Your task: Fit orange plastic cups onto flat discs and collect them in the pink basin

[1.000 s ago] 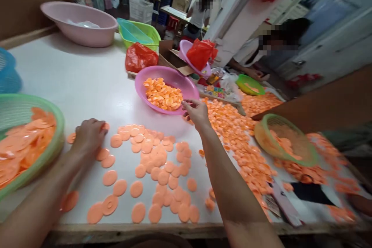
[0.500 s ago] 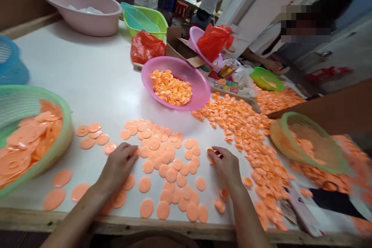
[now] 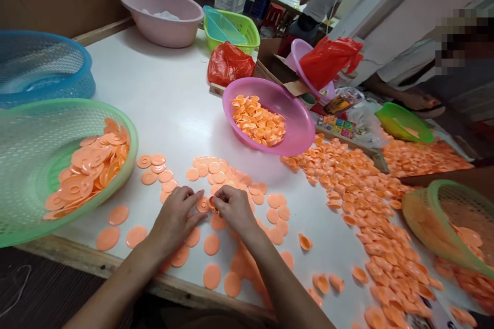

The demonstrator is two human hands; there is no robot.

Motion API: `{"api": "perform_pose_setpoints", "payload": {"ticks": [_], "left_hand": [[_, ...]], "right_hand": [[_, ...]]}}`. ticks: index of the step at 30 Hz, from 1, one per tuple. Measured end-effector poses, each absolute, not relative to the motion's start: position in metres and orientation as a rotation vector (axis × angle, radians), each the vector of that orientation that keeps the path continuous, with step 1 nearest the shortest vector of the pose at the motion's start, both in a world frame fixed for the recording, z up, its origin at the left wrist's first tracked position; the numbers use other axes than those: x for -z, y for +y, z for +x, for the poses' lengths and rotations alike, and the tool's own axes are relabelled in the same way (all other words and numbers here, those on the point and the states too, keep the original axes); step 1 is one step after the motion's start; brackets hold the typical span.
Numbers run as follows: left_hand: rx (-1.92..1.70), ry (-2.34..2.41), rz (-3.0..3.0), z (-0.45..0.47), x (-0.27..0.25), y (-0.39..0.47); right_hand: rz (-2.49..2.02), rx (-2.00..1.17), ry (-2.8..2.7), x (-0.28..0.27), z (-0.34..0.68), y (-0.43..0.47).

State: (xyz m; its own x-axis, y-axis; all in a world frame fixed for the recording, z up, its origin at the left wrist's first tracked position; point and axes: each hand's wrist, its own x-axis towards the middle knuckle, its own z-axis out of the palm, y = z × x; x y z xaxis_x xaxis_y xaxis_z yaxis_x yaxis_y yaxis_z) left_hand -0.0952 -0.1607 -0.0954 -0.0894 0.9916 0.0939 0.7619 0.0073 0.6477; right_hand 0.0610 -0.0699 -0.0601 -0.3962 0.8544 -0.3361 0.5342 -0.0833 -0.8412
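My left hand [image 3: 178,216] pinches a flat round orange disc [image 3: 202,204] with a ring in its middle. Close against it, my right hand [image 3: 236,212] grips a small cupped orange piece [image 3: 212,204] between thumb and fingers. Whether the two parts touch, I cannot tell. Loose orange discs [image 3: 212,244] lie around and under both hands on the white table. Right of my right arm are several stray cupped pieces [image 3: 304,241], beside a long heap of the same pieces [image 3: 363,205].
At left, a green basket [image 3: 133,139] contains larger-looking discs, with a blue basket [image 3: 87,69] behind. A pink bowl [image 3: 299,128] of cupped pieces stands ahead. Another green basket [image 3: 432,200] is at right. Red bags [image 3: 230,64] and a pale pink tub [image 3: 165,33] sit farther back; a co-worker is at far right.
My right hand has moved left, bringing a cupped piece to my left hand. My left hand now holds a disc off the table. The view has turned left.
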Motion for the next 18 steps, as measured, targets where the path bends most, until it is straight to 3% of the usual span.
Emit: {"api": "perform_pose_setpoints", "payload": {"ticks": [7, 13, 18], "left_hand": [[-0.819, 1.893, 1.682, -0.1, 0.101, -0.165], [-0.786, 1.835, 1.628, -0.106, 0.097, -0.163], [-0.894, 1.729, 1.22, -0.111, 0.085, -0.154]], "right_hand": [[-1.555, -1.565, -1.92, 0.073, 0.054, -0.079], [-1.566, -1.318, -2.05, 0.078, 0.033, -0.087], [-1.508, -1.288, -2.14, 0.076, 0.029, -0.086]]}}
